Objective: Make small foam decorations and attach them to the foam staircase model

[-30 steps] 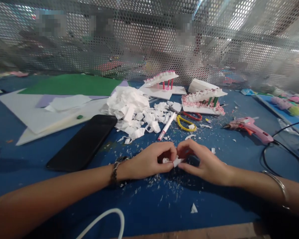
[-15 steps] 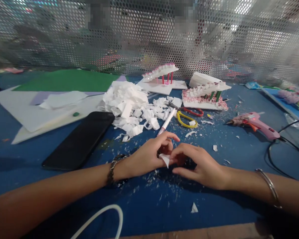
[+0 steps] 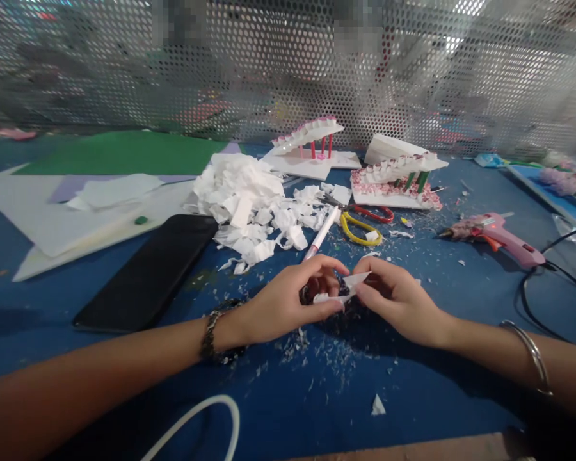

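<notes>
Between my two hands is a small piece of white paper (image 3: 356, 279) with a pointed corner. My right hand (image 3: 396, 294) pinches it between thumb and fingertips. My left hand (image 3: 288, 296) curls from the other side, its thumb and fingers around the paper's left end, with a white bit showing by the thumb. Just beyond my left hand lies a white pen (image 3: 322, 232). Past the pen are scissors with one yellow and one red handle (image 3: 361, 230). A heap of torn white paper (image 3: 242, 189) sits behind my left hand.
A black phone (image 3: 148, 272) lies left, near white sheets (image 3: 77, 221) and a green sheet (image 3: 125, 153). Two small paper stair models (image 3: 312, 137) stand at the back. A pink glue gun (image 3: 499, 238) with a black cable (image 3: 525, 301) lies right. A white cable (image 3: 196, 410) loops in front.
My right hand has risen slightly and now pinches the paper's right end. The paper has turned from pointing down to pointing right. My left thumb has moved right.
</notes>
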The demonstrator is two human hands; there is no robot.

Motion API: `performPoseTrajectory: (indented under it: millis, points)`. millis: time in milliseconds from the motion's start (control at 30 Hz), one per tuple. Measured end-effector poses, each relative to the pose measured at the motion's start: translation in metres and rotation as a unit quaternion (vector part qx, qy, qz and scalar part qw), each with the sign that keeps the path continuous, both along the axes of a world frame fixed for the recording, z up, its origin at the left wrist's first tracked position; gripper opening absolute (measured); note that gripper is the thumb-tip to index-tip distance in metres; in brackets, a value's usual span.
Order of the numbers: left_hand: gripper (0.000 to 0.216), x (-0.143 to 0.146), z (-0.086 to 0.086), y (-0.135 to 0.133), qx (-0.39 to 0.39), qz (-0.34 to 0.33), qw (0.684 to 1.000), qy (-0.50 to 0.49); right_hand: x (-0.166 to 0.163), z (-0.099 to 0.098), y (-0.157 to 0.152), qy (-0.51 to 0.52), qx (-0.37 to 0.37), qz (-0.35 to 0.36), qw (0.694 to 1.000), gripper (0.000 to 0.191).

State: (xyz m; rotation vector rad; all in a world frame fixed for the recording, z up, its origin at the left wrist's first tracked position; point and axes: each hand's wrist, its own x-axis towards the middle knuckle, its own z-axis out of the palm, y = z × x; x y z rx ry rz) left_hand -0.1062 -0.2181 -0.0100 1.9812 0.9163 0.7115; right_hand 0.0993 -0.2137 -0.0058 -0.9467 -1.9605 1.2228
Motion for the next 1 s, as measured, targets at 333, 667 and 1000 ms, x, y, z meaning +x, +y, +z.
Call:
performPoseTrajectory:
  millis: [333,667,1000]
  points:
    - [0.006,0.001,0.006,-0.003,0.027,0.038,0.999,0.017,0.009,-0.001,0.009,0.086,-0.078,-0.076,0.99,0.012]
    - [0.027,-0.004,0.011,-0.01,0.045,0.013,0.997,-0.061,0.018,-0.002,0.012,0.336,-0.359,0.047,0.87,0.018]
    - [0.009,-0.007,0.009,-0.013,-0.04,0.045,0.998,-0.021,0.02,-0.009,0.012,0.337,-0.372,0.048,0.864,0.008]
